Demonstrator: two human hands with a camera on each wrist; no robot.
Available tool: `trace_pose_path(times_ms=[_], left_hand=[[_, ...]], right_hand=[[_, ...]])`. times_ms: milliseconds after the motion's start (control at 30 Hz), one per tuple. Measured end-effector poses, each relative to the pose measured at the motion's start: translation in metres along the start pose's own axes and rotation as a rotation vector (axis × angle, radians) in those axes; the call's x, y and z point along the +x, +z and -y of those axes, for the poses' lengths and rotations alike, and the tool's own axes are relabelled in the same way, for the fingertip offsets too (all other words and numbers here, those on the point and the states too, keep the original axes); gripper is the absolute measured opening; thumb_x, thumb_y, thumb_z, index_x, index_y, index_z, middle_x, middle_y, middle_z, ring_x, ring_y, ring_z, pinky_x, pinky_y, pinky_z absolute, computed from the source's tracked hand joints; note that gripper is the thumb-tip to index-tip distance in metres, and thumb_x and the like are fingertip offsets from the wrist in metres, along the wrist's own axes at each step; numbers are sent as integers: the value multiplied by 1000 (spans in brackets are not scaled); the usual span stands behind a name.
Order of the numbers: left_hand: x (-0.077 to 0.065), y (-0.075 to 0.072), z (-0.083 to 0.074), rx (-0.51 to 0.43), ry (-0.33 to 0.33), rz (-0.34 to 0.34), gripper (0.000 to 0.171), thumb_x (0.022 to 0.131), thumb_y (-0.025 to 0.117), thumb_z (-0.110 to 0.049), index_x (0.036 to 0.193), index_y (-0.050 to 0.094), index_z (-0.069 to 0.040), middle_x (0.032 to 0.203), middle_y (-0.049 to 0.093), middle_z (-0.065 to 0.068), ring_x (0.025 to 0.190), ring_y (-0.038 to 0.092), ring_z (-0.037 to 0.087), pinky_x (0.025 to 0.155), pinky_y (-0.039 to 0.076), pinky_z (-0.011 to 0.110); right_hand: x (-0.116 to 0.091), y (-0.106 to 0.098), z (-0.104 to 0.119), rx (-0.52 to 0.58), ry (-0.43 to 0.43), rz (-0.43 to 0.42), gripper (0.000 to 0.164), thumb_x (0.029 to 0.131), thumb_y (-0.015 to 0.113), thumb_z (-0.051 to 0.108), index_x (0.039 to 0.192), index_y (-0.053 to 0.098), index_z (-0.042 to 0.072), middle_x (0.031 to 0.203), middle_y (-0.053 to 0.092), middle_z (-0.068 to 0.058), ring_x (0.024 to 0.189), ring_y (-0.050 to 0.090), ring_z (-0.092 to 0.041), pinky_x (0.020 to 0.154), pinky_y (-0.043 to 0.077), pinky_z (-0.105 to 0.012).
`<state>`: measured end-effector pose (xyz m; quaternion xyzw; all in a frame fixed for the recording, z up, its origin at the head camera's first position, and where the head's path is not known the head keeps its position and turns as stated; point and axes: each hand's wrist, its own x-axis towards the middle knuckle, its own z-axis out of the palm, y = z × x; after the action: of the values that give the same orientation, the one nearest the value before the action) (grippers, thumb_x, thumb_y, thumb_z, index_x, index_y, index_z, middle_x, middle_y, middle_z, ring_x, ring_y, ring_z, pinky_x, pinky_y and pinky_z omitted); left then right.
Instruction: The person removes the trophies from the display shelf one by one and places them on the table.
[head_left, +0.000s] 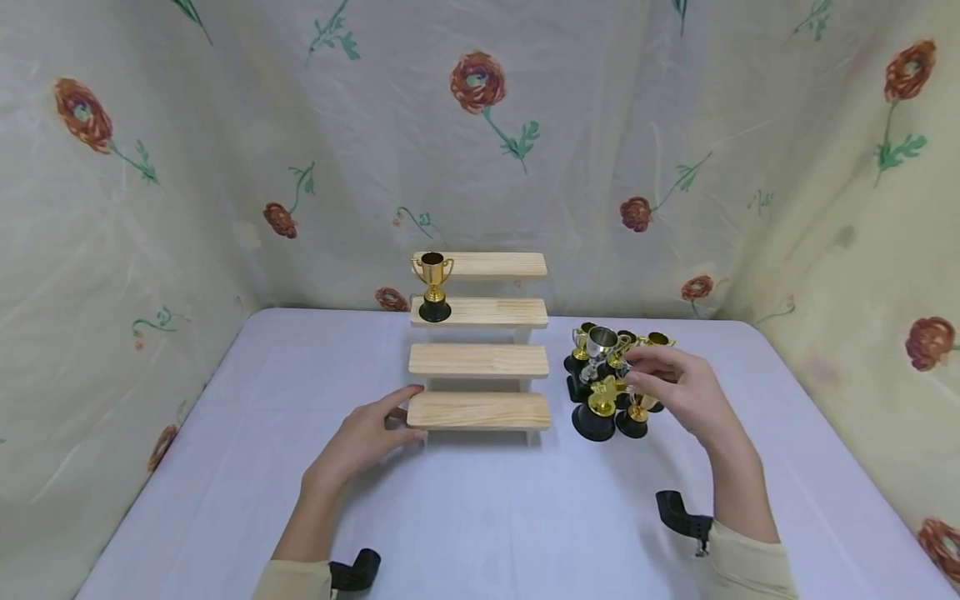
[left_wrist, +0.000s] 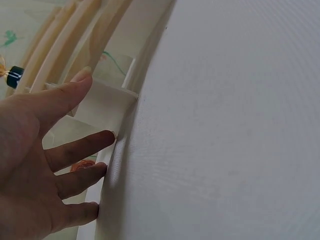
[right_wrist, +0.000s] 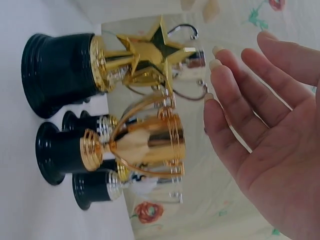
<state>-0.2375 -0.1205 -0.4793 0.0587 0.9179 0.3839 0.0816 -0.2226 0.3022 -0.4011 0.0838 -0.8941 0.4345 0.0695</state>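
A wooden display stand with several stepped shelves (head_left: 480,408) stands on the table. My left hand (head_left: 367,437) is at the left end of its lowest shelf, fingers spread; in the left wrist view the thumb (left_wrist: 75,90) lies by the shelf's end. A gold cup trophy (head_left: 432,271) with a black base stands on the left of the second shelf from the top. My right hand (head_left: 684,390) hovers beside a cluster of trophies with loosely bent fingers, holding nothing. Among them are a gold star trophy (right_wrist: 150,55), a copper-coloured cup trophy (right_wrist: 150,145) and a silver cup trophy (head_left: 602,342).
A white cloth (head_left: 465,525) covers the table. Flower-printed curtain (head_left: 570,100) hangs behind and at both sides. The trophies stand close together to the right of the stand, partly hiding one another. Black camera mounts (head_left: 682,515) stick out from the wrists.
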Motion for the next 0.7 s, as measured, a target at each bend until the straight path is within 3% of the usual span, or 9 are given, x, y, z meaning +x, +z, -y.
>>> trace_pose_path(times_ms=[100,400,700], left_hand=[[1,0,0,-3,3,-3,68,82,80,-39,142,49,-44,116,71,1,110,62,22,83,50,42],[1,1,1,0,5,-19,68,82,81,-38,142,50,-43,114,71,1,109,62,22,86,50,44],[2,1,2,5,17,-21,68,81,81,-38,142,50,-43,113,71,0,109,62,21,86,50,44]], right_hand=[[4,7,7,7,-4,10,31,94,69,22,120,66,6,99,71,-12,85,70,-15,72,56,-28],[17,26,26,5,-33,15,33,94,69,25,123,66,8,106,72,-14,87,68,-13,76,55,-25],[26,42,34,55,-48,39,32,93,70,24,122,67,9,108,72,-14,87,69,-17,77,58,-34]])
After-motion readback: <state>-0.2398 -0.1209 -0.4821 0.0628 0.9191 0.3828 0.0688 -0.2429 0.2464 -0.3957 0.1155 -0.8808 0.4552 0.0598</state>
